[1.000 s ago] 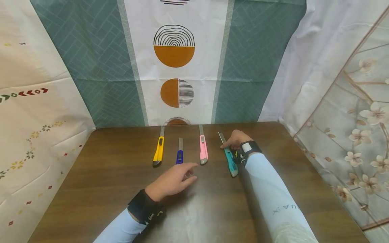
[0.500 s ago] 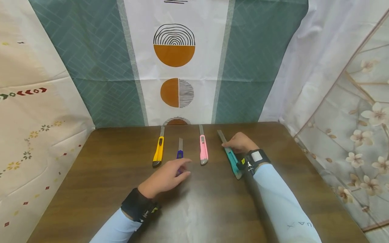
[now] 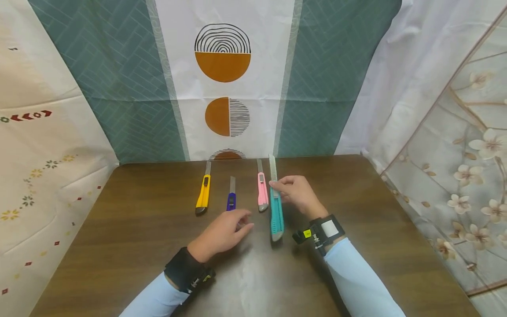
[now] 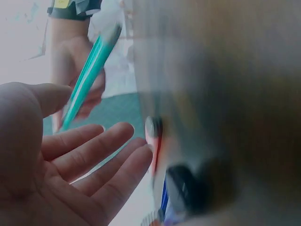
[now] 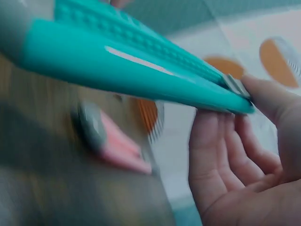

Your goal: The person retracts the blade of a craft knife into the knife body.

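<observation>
Over the brown table (image 3: 130, 237), the right hand (image 3: 297, 193) pinches the teal cutter (image 3: 277, 215), with the pink cutter (image 3: 262, 190) left of that grip; the left hand (image 3: 222, 233) holds nothing. Apparently a lifting step; next needs a steady pinch.

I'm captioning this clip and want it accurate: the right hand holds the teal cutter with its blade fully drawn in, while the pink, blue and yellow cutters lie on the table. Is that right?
Not quite: the blade is out, as the head view shows. The right hand does hold the teal cutter, and the pink, blue and yellow cutters lie on the table.
</observation>
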`<state>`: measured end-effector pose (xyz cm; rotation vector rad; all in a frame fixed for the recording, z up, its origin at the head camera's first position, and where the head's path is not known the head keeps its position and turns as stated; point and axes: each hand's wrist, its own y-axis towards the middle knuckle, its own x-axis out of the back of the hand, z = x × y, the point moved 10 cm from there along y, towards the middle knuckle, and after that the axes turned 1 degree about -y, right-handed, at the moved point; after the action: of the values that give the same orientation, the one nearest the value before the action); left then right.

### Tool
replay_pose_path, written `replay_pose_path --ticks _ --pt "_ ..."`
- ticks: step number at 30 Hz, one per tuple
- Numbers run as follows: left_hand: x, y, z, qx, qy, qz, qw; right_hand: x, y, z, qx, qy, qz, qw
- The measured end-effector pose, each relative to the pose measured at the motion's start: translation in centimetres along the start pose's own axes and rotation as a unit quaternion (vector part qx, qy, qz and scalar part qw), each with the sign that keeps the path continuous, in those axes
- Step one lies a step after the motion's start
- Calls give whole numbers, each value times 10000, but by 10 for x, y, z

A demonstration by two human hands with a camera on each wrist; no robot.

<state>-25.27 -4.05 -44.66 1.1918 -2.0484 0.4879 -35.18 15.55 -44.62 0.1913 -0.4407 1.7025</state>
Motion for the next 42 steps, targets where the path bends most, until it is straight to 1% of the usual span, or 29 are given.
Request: replay_pose_path --ticks 3,5,8,11,13,16,18,20,23,25,27,35,42 --pt "-10 0 -2 39 -201 135 9997 -12 -12 10 218 554 -156 9981" --pt "-15 -1 -4 10 -404 168 9990 -19 -18 16 325 890 -242 9952" --pt "-21 -3 -8 -43 -601 147 9981 -29 -24 22 411 1126 -283 9924" --pt "-25 -6 -11 -48 -1074 232 9939 -39 -28 29 526 1332 -185 9895" --pt "-28 -8 -11 9 -1588 345 9867 -43 -30 34 638 1395 -132 9881" --pt "-30 -12 -8 121 -2399 494 9695 -49 -33 41 802 1425 -122 9865" --pt "-30 -15 -7 178 -2751 521 9598 -52 -36 44 909 1233 -149 9881" --pt "-29 -16 -6 211 -2988 521 9526 -56 -39 47 1041 1036 -84 9891" --pt "-28 -18 -4 264 -3151 506 9473 -64 -44 53 1278 727 101 9891" --pt "-27 -19 -2 304 -3212 513 9451 -69 -46 57 1426 689 230 9871" --pt "-26 -20 -1 312 -3196 509 9457 -72 -48 60 1543 692 263 9852" --pt "-26 -22 -3 230 -3118 543 9483 -72 -53 63 1765 788 190 9809" --pt "-26 -23 -2 237 -3095 504 9493 -71 -57 64 1787 798 -4 9807"
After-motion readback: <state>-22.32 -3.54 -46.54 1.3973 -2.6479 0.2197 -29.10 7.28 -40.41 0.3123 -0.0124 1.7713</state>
